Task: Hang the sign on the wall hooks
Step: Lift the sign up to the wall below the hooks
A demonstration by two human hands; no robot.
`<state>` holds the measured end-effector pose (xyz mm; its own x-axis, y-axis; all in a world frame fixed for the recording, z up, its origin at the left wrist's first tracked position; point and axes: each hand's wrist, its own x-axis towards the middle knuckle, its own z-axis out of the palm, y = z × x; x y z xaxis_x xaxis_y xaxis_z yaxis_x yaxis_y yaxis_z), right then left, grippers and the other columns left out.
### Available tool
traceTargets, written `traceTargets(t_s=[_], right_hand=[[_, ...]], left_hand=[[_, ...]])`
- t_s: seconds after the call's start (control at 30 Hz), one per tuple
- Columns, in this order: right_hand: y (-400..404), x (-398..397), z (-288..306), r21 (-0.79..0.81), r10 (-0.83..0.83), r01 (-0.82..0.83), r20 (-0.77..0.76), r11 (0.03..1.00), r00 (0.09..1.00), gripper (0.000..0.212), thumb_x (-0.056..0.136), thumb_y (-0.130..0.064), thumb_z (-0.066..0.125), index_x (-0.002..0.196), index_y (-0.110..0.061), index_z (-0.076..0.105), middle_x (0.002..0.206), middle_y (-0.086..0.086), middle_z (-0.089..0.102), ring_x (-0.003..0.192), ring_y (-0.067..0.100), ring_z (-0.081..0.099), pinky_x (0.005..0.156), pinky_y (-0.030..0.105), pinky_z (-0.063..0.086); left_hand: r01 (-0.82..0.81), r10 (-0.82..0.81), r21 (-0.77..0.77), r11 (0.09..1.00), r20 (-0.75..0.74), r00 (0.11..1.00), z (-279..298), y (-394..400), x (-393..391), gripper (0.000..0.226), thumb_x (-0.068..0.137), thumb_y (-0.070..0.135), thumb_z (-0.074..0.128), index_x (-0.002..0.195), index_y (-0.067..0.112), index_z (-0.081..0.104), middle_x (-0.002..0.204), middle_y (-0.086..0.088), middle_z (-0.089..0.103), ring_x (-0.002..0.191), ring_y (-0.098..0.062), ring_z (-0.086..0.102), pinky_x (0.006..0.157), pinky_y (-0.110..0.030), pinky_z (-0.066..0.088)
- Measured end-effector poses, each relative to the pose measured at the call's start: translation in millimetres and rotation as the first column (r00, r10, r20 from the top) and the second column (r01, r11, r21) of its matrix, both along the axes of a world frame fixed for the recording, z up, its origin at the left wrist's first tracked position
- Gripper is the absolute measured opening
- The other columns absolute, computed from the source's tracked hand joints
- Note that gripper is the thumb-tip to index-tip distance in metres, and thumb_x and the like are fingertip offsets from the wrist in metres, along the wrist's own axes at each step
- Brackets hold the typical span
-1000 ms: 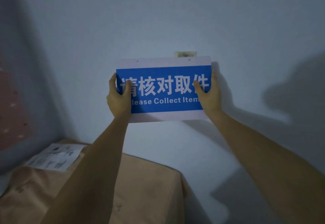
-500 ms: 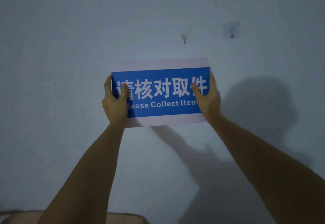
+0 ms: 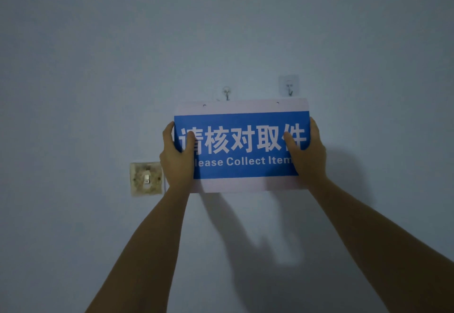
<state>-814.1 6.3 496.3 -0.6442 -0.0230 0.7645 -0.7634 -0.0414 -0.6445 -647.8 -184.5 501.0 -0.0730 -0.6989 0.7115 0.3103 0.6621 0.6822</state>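
Up against the pale wall point(image 3: 98, 54), both hands clamp the sign point(image 3: 242, 145) by its short ends. The left hand point(image 3: 178, 160) wraps the left edge, thumb point(image 3: 189, 142) laid over the blue face across the first printed character, the other fingers curled out of sight behind the board. The right hand point(image 3: 307, 155) mirrors it on the right edge, thumb point(image 3: 291, 142) pressed over the last character, fingers hidden behind. Both forearms reach up and forward from the bottom of the view, angling inward toward the sign, with the wrists roughly straight.

Between the two grips the sign's long axis runs level from left to right, and its printed face is turned toward the camera, reading upright: white Chinese characters above the partly covered words "lease Collect Item". White margins run along the top and bottom of the blue panel. Two small holes sit in the top margin, one above each grip and slightly inward: the left hole point(image 3: 204, 105) and the right hole point(image 3: 277, 103).

Just above the top edge are two wall hooks. The left hook point(image 3: 226, 92) lies above and to the right of the left hole; the right hook point(image 3: 290, 88), on a clear adhesive pad, lies above and to the right of the right hole. Neither hole is on a hook.

Outside the left grip, beside the wrist, a grimy wall switch point(image 3: 146, 178) sits on the wall. Shadows of the arms fall on the wall below the sign.
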Motion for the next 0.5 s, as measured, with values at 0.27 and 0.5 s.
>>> traceTargets(t_s=[0.27, 0.5], right_hand=[[8.1, -30.1, 13.5, -0.050, -0.062, 0.062, -0.011, 0.997, 0.998, 0.068, 0.089, -0.037, 0.061, 0.148, -0.020, 0.032, 0.124, 0.002, 0.064, 0.104, 0.020, 0.064, 0.093, 0.040, 0.052], [13.3, -49.2, 33.3, -0.061, -0.044, 0.044, -0.003, 0.997, 0.999, 0.068, 0.089, -0.041, 0.060, 0.147, -0.021, 0.033, 0.127, 0.000, 0.063, 0.108, 0.019, 0.064, 0.094, 0.037, 0.051]], left_hand=[[0.050, -0.051, -0.050, 0.997, -0.025, 0.998, 22.8, 1.0, -36.1, 0.049, 0.093, 0.038, 0.054, 0.139, 0.034, 0.037, 0.096, 0.008, 0.061, 0.079, -0.013, 0.063, 0.067, -0.019, 0.047], [0.074, -0.075, -0.093, 0.993, -0.016, 0.997, 37.7, 3.0, -54.9, 0.050, 0.093, 0.037, 0.054, 0.141, 0.036, 0.038, 0.103, 0.013, 0.057, 0.089, -0.013, 0.061, 0.083, -0.030, 0.051]])
